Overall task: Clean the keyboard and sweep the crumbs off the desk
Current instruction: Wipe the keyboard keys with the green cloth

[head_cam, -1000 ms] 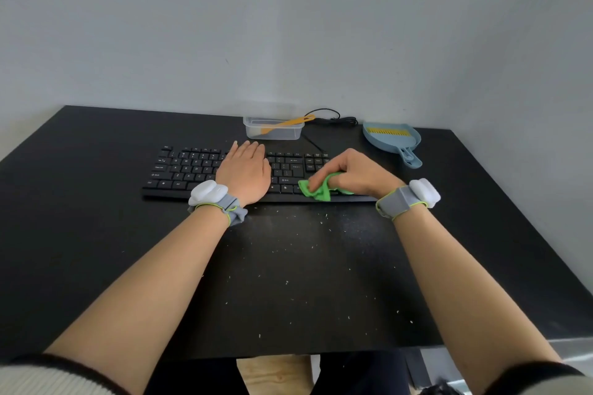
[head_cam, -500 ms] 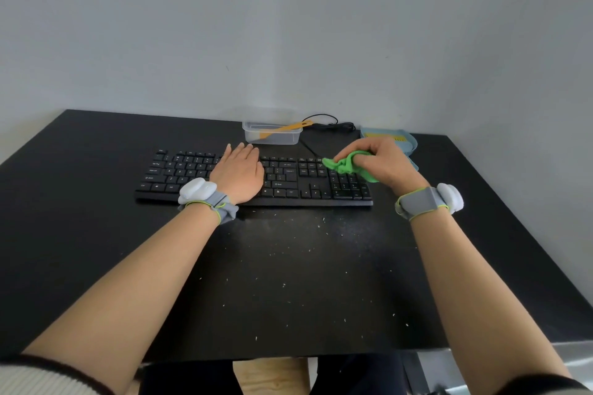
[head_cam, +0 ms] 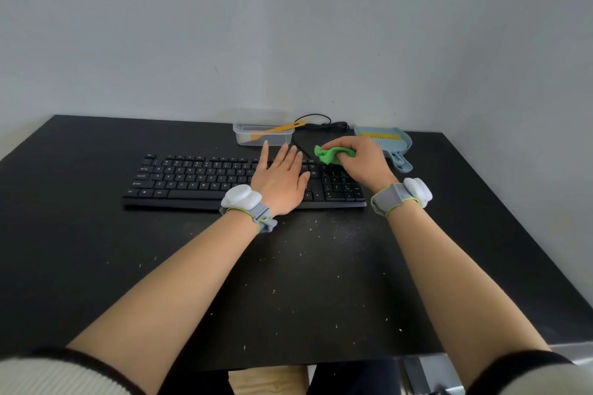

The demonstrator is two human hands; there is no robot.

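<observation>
Hands [head_cam: 365,159] on keyboard [head_cam: 199,178], cloth [head_cam: 330,154]

Soft, even daylight; sharp view, wide-angle edges bowed.

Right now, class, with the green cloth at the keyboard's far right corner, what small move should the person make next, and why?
Probably draw the crumpled green cloth, gripped in the right hand, back toward the body across the number pad of the black keyboard. The cloth sits at the far edge, and the flat left hand steadies the keyboard.
</observation>
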